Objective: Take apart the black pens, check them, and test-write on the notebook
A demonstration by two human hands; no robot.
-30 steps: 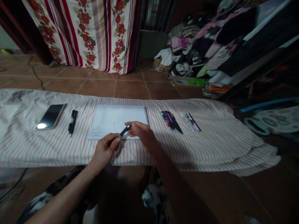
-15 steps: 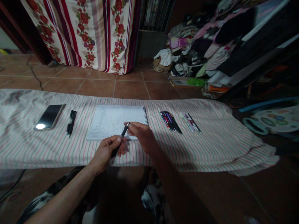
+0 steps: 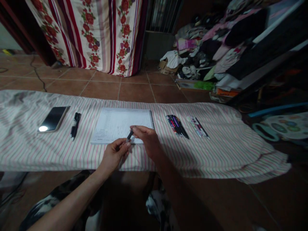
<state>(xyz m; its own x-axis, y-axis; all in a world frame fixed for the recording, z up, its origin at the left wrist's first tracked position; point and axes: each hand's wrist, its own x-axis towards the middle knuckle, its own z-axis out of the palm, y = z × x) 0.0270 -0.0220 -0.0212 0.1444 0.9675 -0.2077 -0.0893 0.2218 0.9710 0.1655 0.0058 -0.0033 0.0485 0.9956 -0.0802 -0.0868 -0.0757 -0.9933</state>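
The left grip (image 3: pixel 116 153) is closed on a dark pen (image 3: pixel 130 134), thumb and fingers pinching its nearer end. The right grip (image 3: pixel 148 138) is closed too, its fingertips together at the pen's far end, so the pen slants between the two. Directly behind and below the held pen lies an open spiral notebook (image 3: pixel 117 122), its coil on the right-grip side. To the left of the left grip, beyond the notebook, two black pens (image 3: pixel 75 125) lie side by side, and farther out rests a phone (image 3: pixel 55 118) with a bright reflection. To the right of the right grip lies a bunch of dark and coloured pens (image 3: pixel 177 126), then a smaller, paler bunch (image 3: pixel 197 127). A striped cloth (image 3: pixel 228 154) covers the desk under everything.
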